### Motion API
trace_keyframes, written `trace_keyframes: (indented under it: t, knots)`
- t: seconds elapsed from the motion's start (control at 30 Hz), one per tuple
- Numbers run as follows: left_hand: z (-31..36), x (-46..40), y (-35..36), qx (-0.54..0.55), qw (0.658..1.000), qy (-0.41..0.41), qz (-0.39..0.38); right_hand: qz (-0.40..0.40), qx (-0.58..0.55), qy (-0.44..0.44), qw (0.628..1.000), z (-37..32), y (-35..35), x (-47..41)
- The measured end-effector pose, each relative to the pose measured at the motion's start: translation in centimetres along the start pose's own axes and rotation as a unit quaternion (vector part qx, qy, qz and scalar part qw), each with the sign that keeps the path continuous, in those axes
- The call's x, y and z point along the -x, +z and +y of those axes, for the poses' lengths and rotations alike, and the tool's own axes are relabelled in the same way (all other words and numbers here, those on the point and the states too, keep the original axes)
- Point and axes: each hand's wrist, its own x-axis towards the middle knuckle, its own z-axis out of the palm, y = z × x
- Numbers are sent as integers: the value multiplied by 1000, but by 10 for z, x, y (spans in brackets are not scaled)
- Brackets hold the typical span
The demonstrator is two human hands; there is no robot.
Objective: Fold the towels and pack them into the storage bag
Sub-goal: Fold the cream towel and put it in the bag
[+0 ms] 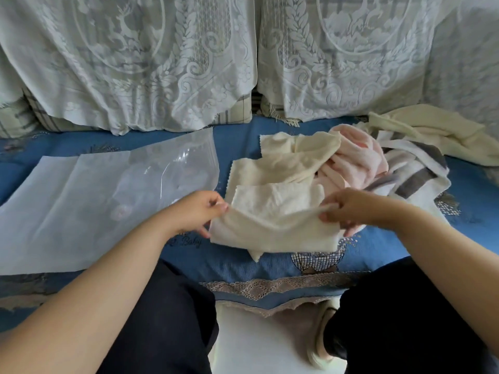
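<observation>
The left hand (pixel 198 210) and right hand (pixel 348 209) are each pinching a top corner of the small cream terry towel (pixel 272 228), near centre on the blue sofa cover (pixel 243 130). Corners should be matching before creasing. I'm counting one clear plastic storage bag (pixel 108 190) lying left, and four towels heaped far right.

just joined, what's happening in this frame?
A person is holding a cream towel by its edges, left hand and right hand each pinching one side above the blue sofa cover. More towels lie heaped behind it: cream, pink and grey-striped. The clear storage bag lies flat to the left.
</observation>
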Motion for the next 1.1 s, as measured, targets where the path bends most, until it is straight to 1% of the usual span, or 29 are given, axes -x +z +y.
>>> trace_keyframes:
  t: [0.07,0.13,0.2,0.27,0.37,0.43,0.5,0.57,0.6,0.63,0.67,0.7,0.73,0.77,0.8,0.83,0.87,0.93,1.0,1.03,1.1]
  knots:
    - [7,-24,5,-12,992,17,121,81,-60,5,995,-1,-12,-21]
    - [10,-47,11,-39,976,19,213,164,-79,16,983,3,-17,-41]
    - [7,-65,16,-67,965,15,255,195,-59,31,978,11,-15,-58]
    - [4,-77,21,-91,958,13,271,198,-24,41,979,15,-14,-68]
    - [3,-87,24,-136,942,9,307,225,-1,34,974,16,-17,-75]
    - [0,-91,25,-192,930,-3,313,227,37,43,972,15,-16,-78]
    - [-3,-93,29,-247,928,-30,277,236,116,71,962,11,-11,-79]
    - [-4,-93,33,-285,930,-74,220,306,214,67,925,7,-3,-77]
    - [-2,-94,35,-294,930,-101,194,354,242,28,903,3,3,-76]
    - [-1,-94,37,-288,932,-131,176,397,260,-37,880,-3,12,-74]
    - [1,-95,39,-265,937,-162,163,420,267,-111,860,-10,23,-73]
    - [3,-95,40,-233,941,-190,152,402,272,-165,859,-15,36,-74]
    - [5,-94,41,-206,946,-211,136,351,270,-191,876,-18,49,-77]
    - [6,-94,41,-191,949,-222,114,280,274,-182,902,-19,62,-81]
    - [6,-92,42,-182,953,-225,90,210,297,-151,919,-17,74,-85]
    - [6,-90,42,-170,957,-226,69,162,328,-125,922,-13,82,-90]
    - [5,-88,42,-153,960,-228,51,135,351,-105,921,-10,86,-94]
    - [0,-85,40,-104,967,-231,22,130,355,-89,922,-5,89,-101]
    - [-4,-80,39,-36,974,-225,11,132,345,-78,926,-5,88,-105]
    - [-4,-79,38,-22,976,-214,17,127,349,-73,926,-6,87,-105]
    - [-1,-74,37,-33,981,-185,54,120,356,-69,924,-7,86,-103]
